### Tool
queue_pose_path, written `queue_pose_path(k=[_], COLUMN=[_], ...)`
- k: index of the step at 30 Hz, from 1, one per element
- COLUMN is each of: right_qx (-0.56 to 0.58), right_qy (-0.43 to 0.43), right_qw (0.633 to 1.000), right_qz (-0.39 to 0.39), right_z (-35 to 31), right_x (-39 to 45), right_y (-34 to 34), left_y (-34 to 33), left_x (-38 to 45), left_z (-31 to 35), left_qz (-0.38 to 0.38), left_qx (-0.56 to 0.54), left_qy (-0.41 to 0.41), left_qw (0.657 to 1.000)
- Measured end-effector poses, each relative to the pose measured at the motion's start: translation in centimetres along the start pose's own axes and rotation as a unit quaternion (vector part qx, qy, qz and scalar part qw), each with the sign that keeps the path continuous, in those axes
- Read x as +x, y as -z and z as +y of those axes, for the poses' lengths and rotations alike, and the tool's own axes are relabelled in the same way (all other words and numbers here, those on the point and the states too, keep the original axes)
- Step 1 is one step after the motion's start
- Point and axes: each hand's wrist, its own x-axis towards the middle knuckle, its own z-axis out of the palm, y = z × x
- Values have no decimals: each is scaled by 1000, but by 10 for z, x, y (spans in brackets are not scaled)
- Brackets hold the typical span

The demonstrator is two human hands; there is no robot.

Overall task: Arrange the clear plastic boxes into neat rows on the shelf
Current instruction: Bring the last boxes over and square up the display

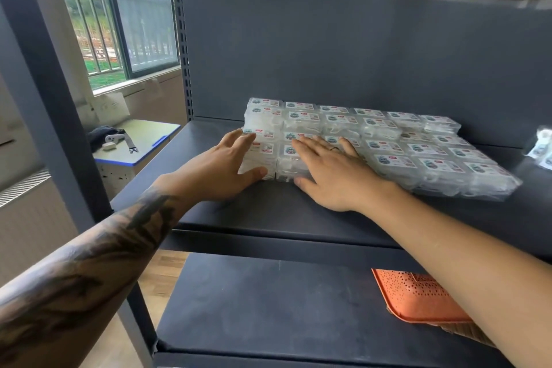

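Both arms extended forward; left hand (222, 166) fingers spread, straight; right hand (334, 175) flat, palm down.

We saw the clear plastic boxes (388, 146) packed in rows on the shelf (268, 212), toward its back; a basket (418, 296) lay on the lower shelf (268, 308), right of centre.

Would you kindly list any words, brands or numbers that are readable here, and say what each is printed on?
No text here can be read.
Labels on the clear plastic boxes: printed, with a red tag, too small and blurred.
Loose boxes at the right edge: blurred.
Orange basket: no lettering visible.
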Motion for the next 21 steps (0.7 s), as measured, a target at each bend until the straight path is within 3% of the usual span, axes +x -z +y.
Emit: queue_pose_path(k=[6, 10, 16, 21], right_qx=[61, 70, 67, 46], right_qy=[-22, -66, -127, -134], right_qw=[997, 994, 987, 989], right_qz=[42, 57, 65, 37], right_z=[10, 36, 76, 109], right_x=[-14, -36, -75, -88], right_y=[4, 2, 7, 5], left_y=[11, 2, -23, -37], left_x=[-4, -4, 12, 29], left_z=[15, 49, 112, 142], left_qz=[54, 93, 80, 50], left_qx=[71, 89, 109, 145], left_qy=[-16, -73, -133, -131], left_qw=[996, 989, 982, 979])
